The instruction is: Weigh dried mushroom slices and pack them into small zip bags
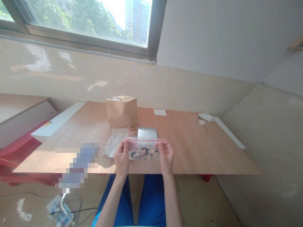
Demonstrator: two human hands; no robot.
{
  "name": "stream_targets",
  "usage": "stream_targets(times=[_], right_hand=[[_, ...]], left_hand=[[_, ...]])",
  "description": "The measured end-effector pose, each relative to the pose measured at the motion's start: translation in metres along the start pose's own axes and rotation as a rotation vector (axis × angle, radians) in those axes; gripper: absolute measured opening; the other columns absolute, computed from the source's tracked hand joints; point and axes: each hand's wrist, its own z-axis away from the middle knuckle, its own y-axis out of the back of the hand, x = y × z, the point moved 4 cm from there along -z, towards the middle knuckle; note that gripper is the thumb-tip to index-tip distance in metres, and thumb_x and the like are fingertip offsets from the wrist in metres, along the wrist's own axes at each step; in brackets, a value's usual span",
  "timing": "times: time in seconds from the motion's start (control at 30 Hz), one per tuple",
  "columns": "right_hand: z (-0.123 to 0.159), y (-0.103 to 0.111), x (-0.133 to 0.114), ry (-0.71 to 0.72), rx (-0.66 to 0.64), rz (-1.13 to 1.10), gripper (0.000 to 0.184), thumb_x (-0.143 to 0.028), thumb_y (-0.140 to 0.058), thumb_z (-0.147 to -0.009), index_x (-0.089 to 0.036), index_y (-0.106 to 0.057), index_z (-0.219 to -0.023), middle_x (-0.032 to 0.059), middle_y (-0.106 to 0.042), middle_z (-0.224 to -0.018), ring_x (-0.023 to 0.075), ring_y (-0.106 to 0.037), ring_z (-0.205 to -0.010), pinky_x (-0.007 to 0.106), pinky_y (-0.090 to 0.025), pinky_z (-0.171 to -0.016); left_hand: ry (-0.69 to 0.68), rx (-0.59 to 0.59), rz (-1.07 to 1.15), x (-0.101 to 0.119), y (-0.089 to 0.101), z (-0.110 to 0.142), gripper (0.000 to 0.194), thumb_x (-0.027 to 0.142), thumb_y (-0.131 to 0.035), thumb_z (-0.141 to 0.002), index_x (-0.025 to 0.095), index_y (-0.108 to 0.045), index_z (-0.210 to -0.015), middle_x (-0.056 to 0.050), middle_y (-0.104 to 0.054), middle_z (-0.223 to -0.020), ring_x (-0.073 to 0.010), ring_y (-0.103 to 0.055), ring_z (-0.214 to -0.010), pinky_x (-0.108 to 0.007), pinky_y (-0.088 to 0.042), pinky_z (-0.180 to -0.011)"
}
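Note:
I hold a small clear zip bag [144,150] with a red seal strip upright just above the near edge of the wooden table [189,148]. Dark and tan pieces lie in its bottom. My left hand [121,156] pinches the bag's left top corner and my right hand [166,156] pinches its right top corner. Right behind the bag lies a flat silver scale [147,132]. A crumpled clear plastic bag [113,142] lies to the left of it. Further back stands an open brown paper bag [121,112] with something shiny inside.
A white slip of paper [160,112] and small white scraps [204,118] lie toward the table's far right. A white board [59,121] leans at the left edge. Cables and a power strip [61,208] lie on the floor at lower left. A blurred patch covers part of the table's left front.

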Motion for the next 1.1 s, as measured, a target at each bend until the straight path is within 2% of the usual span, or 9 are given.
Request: stream_targets(times=[0.1, 0.2, 0.4, 0.57, 0.67, 0.77, 0.93, 1.1], right_hand=[[-0.001, 0.001, 0.001, -0.005, 0.029, -0.020, 0.026, -0.043, -0.058, -0.080, -0.018, -0.055, -0.074, 0.0005, -0.060, -0.065, 0.0134, -0.058, -0.064, 0.027, -0.048, -0.067], [-0.001, 0.004, 0.002, -0.021, 0.068, -0.023, 0.025, -0.042, -0.062, -0.077, -0.017, -0.056, -0.076, 0.0011, -0.062, -0.065, 0.0137, -0.059, -0.064, 0.026, -0.048, -0.065], [-0.001, 0.006, -0.002, -0.010, 0.112, -0.002, 0.028, -0.043, -0.064, -0.074, -0.016, -0.060, -0.075, 0.0037, -0.066, -0.068, 0.0151, -0.062, -0.064, 0.027, -0.049, -0.062], [0.000, 0.003, 0.002, -0.087, 0.071, -0.042, 0.032, -0.048, -0.067, -0.070, -0.016, -0.063, -0.075, 0.0058, -0.070, -0.072, 0.0174, -0.066, -0.068, 0.028, -0.052, -0.063], [0.001, 0.002, 0.006, -0.135, 0.037, -0.045, 0.034, -0.048, -0.069, -0.067, -0.015, -0.067, -0.076, 0.0081, -0.072, -0.075, 0.0198, -0.067, -0.070, 0.031, -0.053, -0.065], [0.001, 0.004, 0.006, -0.122, 0.063, -0.019, 0.034, -0.048, -0.070, -0.067, -0.015, -0.069, -0.074, 0.0088, -0.073, -0.074, 0.0206, -0.068, -0.069, 0.032, -0.054, -0.065], [0.000, 0.007, 0.001, -0.088, 0.093, -0.003, 0.031, -0.046, -0.069, -0.069, -0.016, -0.071, -0.075, 0.0082, -0.073, -0.076, 0.0209, -0.068, -0.071, 0.032, -0.054, -0.066], [0.000, 0.007, 0.004, -0.106, 0.052, -0.021, 0.029, -0.045, -0.069, -0.069, -0.016, -0.071, -0.070, 0.0076, -0.073, -0.072, 0.0197, -0.067, -0.068, 0.031, -0.054, -0.065]], left_hand=[[-0.034, -0.094, -0.045, 0.002, 0.002, -0.003, 0.033, 0.049, -0.054, -0.078, 0.018, -0.062, -0.071, -0.003, -0.068, -0.069, -0.0162, -0.065, -0.068, -0.026, -0.051, -0.067], [-0.044, -0.138, -0.102, 0.002, 0.005, -0.005, 0.030, 0.048, -0.057, -0.077, 0.018, -0.063, -0.075, -0.003, -0.068, -0.070, -0.0174, -0.065, -0.070, -0.028, -0.051, -0.069], [-0.093, -0.080, -0.185, 0.010, 0.008, -0.004, 0.030, 0.048, -0.055, -0.078, 0.018, -0.060, -0.074, -0.003, -0.066, -0.070, -0.0163, -0.062, -0.070, -0.026, -0.048, -0.066], [-0.103, -0.042, -0.131, 0.018, 0.001, 0.004, 0.033, 0.048, -0.051, -0.081, 0.018, -0.055, -0.067, -0.001, -0.061, -0.065, -0.0130, -0.058, -0.066, -0.023, -0.046, -0.065], [-0.097, -0.053, -0.103, 0.018, -0.002, 0.006, 0.034, 0.049, -0.051, -0.080, 0.018, -0.054, -0.066, 0.000, -0.060, -0.064, -0.0122, -0.057, -0.064, -0.022, -0.046, -0.064], [-0.071, -0.097, -0.069, 0.016, -0.003, 0.006, 0.036, 0.052, -0.052, -0.078, 0.018, -0.057, -0.067, -0.001, -0.061, -0.063, -0.0126, -0.057, -0.062, -0.022, -0.046, -0.060], [0.010, -0.211, -0.032, 0.010, -0.004, 0.004, 0.033, 0.048, -0.067, -0.066, 0.016, -0.066, -0.075, -0.004, -0.069, -0.073, -0.0170, -0.063, -0.070, -0.026, -0.050, -0.064], [0.016, -0.159, 0.018, 0.008, -0.001, 0.004, 0.030, 0.045, -0.068, -0.066, 0.016, -0.067, -0.075, -0.003, -0.069, -0.069, -0.0159, -0.063, -0.066, -0.025, -0.051, -0.061]])
